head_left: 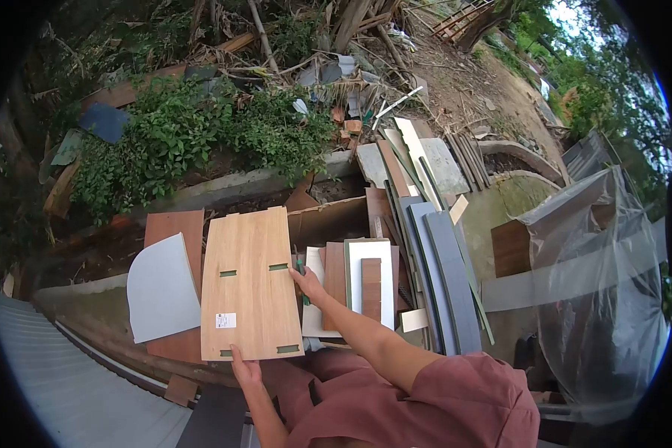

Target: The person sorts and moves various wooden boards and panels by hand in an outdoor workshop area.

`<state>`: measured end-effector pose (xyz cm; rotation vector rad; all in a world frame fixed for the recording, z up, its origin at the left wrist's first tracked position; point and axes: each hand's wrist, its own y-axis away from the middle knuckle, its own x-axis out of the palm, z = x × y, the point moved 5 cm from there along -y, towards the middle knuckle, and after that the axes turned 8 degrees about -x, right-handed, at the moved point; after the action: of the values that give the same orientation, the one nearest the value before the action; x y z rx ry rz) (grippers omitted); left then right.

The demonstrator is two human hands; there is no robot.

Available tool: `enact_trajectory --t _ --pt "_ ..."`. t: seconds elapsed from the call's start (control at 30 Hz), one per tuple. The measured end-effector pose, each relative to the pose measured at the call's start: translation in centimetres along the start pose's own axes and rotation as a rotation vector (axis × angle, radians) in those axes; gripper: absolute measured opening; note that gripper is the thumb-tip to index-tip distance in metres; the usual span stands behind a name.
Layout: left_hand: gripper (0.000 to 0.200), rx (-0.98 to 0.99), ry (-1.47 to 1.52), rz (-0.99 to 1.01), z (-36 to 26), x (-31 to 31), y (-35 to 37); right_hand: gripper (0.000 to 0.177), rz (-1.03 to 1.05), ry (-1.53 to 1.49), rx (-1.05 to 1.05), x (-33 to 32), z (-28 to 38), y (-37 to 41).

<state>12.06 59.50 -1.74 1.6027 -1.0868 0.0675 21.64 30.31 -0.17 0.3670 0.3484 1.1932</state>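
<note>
A light wood-grain panel (pixel 254 235) with several slots and a white label (pixel 225 320) is tilted up in front of me. My left hand (pixel 245 367) grips its lower edge, thumb on the front face and fingers behind. At its right edge, my right hand (pixel 308 285) is closed with the fingertips against the side. A slim green and black item (pixel 302 269) shows at the right hand, partly covered by it; I cannot tell what it is. Left of the panel, a grey board with a rounded corner (pixel 164 291) overlaps a reddish-brown board (pixel 173 224).
Smaller boards, including a white one (pixel 357 272) and a brown strip (pixel 371 287), lie to the right. Beyond them is a stack of long dark grey planks (pixel 452 276). Clear plastic sheeting (pixel 597 276) hangs far right. A low concrete wall (pixel 231 181) and bushes (pixel 179 134) stand behind.
</note>
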Motion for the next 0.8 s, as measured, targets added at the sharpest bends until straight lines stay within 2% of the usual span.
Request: enact_trajectory --t 0.07,0.13,0.2,0.27,0.33,0.43,0.6,0.67,0.73,0.8 --pt "0.050 0.045 -0.037 -0.015 -1.0 1.3 1.0 0.058 0.043 -0.004 0.013 0.0 0.2 -0.7" --pt "0.048 0.059 -0.064 -0.048 -1.9 3.5 2.0 0.058 0.153 -0.166 0.052 1.1 -1.0 -2.3" --pt "0.046 0.148 -0.099 -0.053 -3.2 4.8 2.4 0.055 0.150 -0.199 0.094 1.1 -0.8 -2.7" --pt "0.046 0.173 -0.128 -0.076 -4.9 6.7 2.7 0.049 0.157 -0.394 0.164 1.7 -0.1 -3.0" --pt "0.046 0.196 -0.145 -0.101 -6.5 8.6 3.6 0.044 0.136 -0.471 0.150 2.2 1.8 -2.3" --pt "0.043 0.282 -0.287 -0.157 -9.7 11.5 6.7 0.034 0.151 -0.558 0.145 3.2 3.2 -0.3" --pt "0.049 0.503 -0.558 -0.034 -14.6 15.4 14.4 0.025 0.265 -0.660 0.190 5.2 5.5 6.2" --pt "0.049 0.523 -0.606 -0.034 -16.5 16.0 17.2 0.025 0.335 -0.747 0.203 6.7 5.8 8.9" --pt "0.050 0.569 -0.688 0.017 -18.5 16.8 19.6 0.027 0.296 -0.646 0.212 7.4 7.1 12.3" --pt "0.049 0.659 -0.840 -0.035 -20.4 18.3 21.9 0.031 0.292 -0.658 0.250 9.1 6.6 15.0"
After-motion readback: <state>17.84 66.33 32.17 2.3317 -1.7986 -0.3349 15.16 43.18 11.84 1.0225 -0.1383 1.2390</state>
